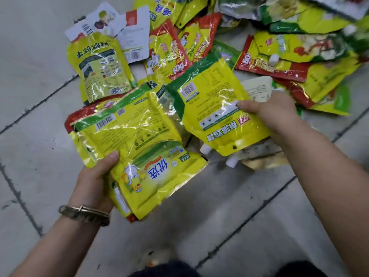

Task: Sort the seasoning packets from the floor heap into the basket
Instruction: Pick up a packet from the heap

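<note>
While most of the heap (289, 43) lies unsorted at the top of the frame, you hold packets in both hands.

Your left hand (93, 180) at lower left grips a stack (139, 134) of several yellow-and-green packets, thumb pressed on the top one, the other fingers hidden beneath it. Your right hand (267, 110) at centre right pinches one packet (215, 108) by its edge, thumb on top, fingers out of sight under it; it hangs just beside the stack, above the floor (36, 56). No basket shows, so you cannot tell how many are already sorted; judging by the many packets scattered across the upper half, most of the work is left. The packets are flat, glossy, crinkled pouches, yellow with green or red bands, barcodes and print, some with white spouts.
</note>
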Demonstrator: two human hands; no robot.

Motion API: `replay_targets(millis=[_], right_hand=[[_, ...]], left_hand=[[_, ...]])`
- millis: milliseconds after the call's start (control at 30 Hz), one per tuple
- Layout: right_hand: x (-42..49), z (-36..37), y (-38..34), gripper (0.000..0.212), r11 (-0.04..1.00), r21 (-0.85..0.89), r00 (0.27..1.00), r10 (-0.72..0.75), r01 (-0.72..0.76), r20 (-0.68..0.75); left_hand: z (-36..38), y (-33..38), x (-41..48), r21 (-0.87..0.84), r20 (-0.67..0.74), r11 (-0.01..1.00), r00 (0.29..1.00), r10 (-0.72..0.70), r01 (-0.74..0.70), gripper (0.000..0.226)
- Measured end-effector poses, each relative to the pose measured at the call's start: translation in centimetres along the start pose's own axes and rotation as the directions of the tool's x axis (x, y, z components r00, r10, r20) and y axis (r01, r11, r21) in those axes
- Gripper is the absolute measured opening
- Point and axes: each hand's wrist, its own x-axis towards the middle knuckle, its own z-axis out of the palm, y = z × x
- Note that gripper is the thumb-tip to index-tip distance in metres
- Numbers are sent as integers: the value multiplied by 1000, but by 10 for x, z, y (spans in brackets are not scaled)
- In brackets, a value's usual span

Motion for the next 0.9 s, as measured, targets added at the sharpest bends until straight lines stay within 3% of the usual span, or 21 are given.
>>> replay_targets(millis=[133, 233, 333, 400, 500, 533, 633, 733, 800, 900], right_hand=[[-53, -47, -41, 17, 935, 352, 990, 95, -52, -107], [-108, -93, -86, 20, 862, 506, 968, 153, -33, -198], [-172, -157, -136, 19, 808, 588, 939, 227, -33, -260], [-212, -208, -160, 13, 770, 638, 914, 276, -26, -297], [-270, -289, -177, 26, 729, 685, 861, 341, 11, -377], [-289, -315, -178, 24, 714, 700, 840, 366, 23, -401], [-339, -390, -162, 11, 672, 739, 773, 442, 52, -456], [-379, -448, -123, 14, 669, 740, 689, 503, 72, -521], [-396, -477, -87, 13, 692, 720, 590, 561, 51, -581], [-409, -503, -31, 19, 724, 689, 423, 634, -32, -647]], left_hand=[[41, 61, -48, 124, -11, 992, 1000, -8, 9, 30], [78, 118, -99, 214, 38, 977, 999, 12, -20, 28], [128, 178, -163, 285, 135, 958, 991, 0, -39, 57], [167, 212, -207, 318, 212, 947, 977, -24, -45, 59], [236, 242, -266, 425, 341, 904, 933, -116, -43, 93], [258, 246, -282, 448, 381, 893, 913, -146, -44, 92], [326, 238, -322, 511, 475, 856, 855, -208, -75, 47], [391, 209, -354, 591, 553, 796, 784, -282, -131, 33], [430, 183, -371, 644, 589, 742, 740, -324, -187, 37], [483, 142, -385, 747, 572, 599, 738, -358, -288, 48]])
